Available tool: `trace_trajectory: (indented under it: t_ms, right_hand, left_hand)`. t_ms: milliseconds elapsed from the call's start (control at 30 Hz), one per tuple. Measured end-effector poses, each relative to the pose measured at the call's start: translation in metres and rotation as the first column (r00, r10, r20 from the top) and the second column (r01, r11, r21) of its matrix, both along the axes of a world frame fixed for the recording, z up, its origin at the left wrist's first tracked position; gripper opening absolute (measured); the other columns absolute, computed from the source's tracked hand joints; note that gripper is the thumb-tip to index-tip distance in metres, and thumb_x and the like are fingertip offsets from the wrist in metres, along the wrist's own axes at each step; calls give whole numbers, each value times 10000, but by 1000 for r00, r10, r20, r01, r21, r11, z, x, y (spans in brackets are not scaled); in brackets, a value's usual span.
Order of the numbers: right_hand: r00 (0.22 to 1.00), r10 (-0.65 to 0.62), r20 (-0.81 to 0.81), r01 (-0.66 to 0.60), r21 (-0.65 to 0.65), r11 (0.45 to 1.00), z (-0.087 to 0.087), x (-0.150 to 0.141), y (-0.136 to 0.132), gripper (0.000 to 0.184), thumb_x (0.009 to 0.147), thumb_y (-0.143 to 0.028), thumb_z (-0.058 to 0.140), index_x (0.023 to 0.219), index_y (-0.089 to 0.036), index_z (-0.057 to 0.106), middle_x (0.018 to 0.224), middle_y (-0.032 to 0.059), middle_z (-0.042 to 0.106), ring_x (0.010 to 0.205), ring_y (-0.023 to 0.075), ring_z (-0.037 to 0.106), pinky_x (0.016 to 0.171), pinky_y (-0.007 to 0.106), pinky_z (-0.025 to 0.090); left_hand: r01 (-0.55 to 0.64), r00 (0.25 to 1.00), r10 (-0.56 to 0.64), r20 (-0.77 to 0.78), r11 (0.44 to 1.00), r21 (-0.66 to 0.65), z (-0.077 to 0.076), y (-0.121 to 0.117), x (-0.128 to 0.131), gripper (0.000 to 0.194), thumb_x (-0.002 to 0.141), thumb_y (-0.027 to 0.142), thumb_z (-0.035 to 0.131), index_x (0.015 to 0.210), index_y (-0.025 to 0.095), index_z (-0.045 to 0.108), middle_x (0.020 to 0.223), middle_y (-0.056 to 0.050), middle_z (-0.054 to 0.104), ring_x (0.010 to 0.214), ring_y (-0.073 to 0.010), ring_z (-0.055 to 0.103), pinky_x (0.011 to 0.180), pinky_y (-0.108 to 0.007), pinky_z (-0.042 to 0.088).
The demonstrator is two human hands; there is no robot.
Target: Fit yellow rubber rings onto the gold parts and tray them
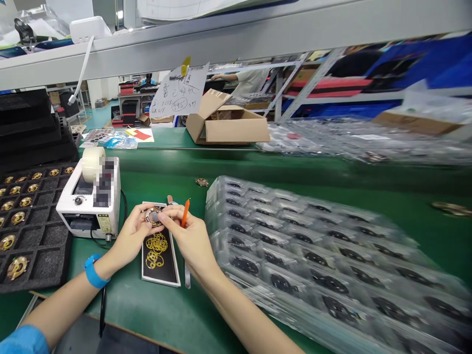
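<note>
My left hand [131,233], with a blue band at the wrist, grips a round gold-rimmed part [152,216] by its edge. The fingertips of my right hand [193,238] are at the part's grey middle; whether they pinch something small there, I cannot tell. An orange pen-like tool [185,212] sticks up from between the fingers of that same hand. Below both hands lies a shallow white-edged tray [177,276] with a dark bottom, holding a heap of thin yellow rings [157,242]. Along its right side a slim metallic tool [188,279] is partly covered by my right hand.
A white tape dispenser [88,196] stands left, beside a black foam tray [47,265] with several gold-rimmed parts. Stacked clear blister trays [313,255] with black pieces fill the right. Behind are a loose round part [202,182], an open cardboard box [236,130] and an overhead shelf beam [221,44].
</note>
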State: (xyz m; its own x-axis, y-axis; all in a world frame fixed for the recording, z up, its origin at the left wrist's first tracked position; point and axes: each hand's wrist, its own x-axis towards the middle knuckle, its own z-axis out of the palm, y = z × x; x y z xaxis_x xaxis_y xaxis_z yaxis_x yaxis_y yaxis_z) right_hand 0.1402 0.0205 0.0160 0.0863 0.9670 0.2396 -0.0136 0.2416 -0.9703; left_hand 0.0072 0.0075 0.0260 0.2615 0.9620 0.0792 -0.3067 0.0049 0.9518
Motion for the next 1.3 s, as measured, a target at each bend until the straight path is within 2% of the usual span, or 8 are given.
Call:
trace_trajectory:
  t_ms: [200, 433, 600, 800, 1000, 1067, 1133, 1300]
  right_hand:
    - [999, -23, 29, 22, 53, 998, -2, -1, 3, 167, 704, -357, 659, 616, -216, 645, 753, 28, 602, 812, 212, 538, 965, 486, 352]
    - [988, -121, 94, 102, 180, 978, -1, -6, 2, 141, 728, -266, 616, 595, -218, 614, 655, -21, 502, 632, 146, 466, 993, 537, 341]
    - [973, -167, 161, 119, 270, 955, -2, -6, 1, 138, 761, -215, 592, 623, -209, 596, 719, -24, 539, 571, 111, 437, 1007, 534, 359]
    - [944, -228, 238, 131, 365, 922, -2, -7, 0, 156, 791, -202, 576, 636, -208, 561, 773, -1, 569, 678, 146, 522, 1004, 541, 380]
    - [937, -274, 217, 161, 428, 889, -7, -13, -3, 125, 809, -196, 558, 686, -217, 546, 787, 7, 545, 788, 171, 564, 1018, 526, 378]
    - [934, -299, 197, 195, 421, 886, -9, -14, -3, 80, 795, -219, 581, 733, -223, 531, 796, 8, 535, 832, 186, 567, 994, 511, 399]
    - [934, -287, 211, 194, 373, 907, -8, -12, -2, 77, 786, -261, 600, 793, -227, 531, 815, 12, 534, 849, 200, 566, 957, 498, 419]
    - [955, -102, 277, 29, 257, 966, -4, -6, 3, 105, 806, -312, 553, 763, -216, 562, 816, 18, 539, 724, 170, 537, 802, 391, 467]
  left_hand:
    - [-18, 998, 19, 52, 1000, -13, -3, 1, 2, 301, 794, 246, 642, 1079, 203, 554, 1056, -45, 631, 1101, -223, 576, 1016, -442, 438]
    - [-50, 996, 52, 67, 998, -22, -2, 1, 6, 281, 776, 222, 637, 1041, 201, 548, 1059, -49, 654, 1086, -220, 596, 1005, -419, 441]
    - [-84, 994, 84, 64, 996, -1, -2, 1, 11, 270, 769, 236, 644, 1007, 193, 524, 1001, -39, 668, 1039, -200, 624, 962, -383, 472]
    - [-146, 987, 143, 67, 989, 39, -4, 1, 16, 289, 770, 309, 667, 979, 186, 509, 954, -42, 676, 946, -184, 658, 867, -333, 522]
    - [-213, 976, 210, 52, 975, 61, -5, 2, 18, 301, 766, 350, 677, 953, 178, 516, 897, -47, 687, 866, -177, 677, 788, -295, 539]
    - [-226, 974, 223, 49, 972, 65, -5, 3, 17, 304, 764, 354, 680, 951, 177, 516, 870, -44, 691, 830, -171, 683, 765, -285, 542]
    - [-225, 974, 222, 52, 972, 66, -6, 3, 16, 306, 768, 363, 676, 947, 178, 512, 859, -43, 692, 800, -168, 687, 763, -293, 546]
    - [-204, 979, 201, 45, 976, 72, -8, 4, 15, 346, 763, 406, 671, 956, 184, 489, 889, -44, 681, 765, -166, 686, 762, -322, 553]
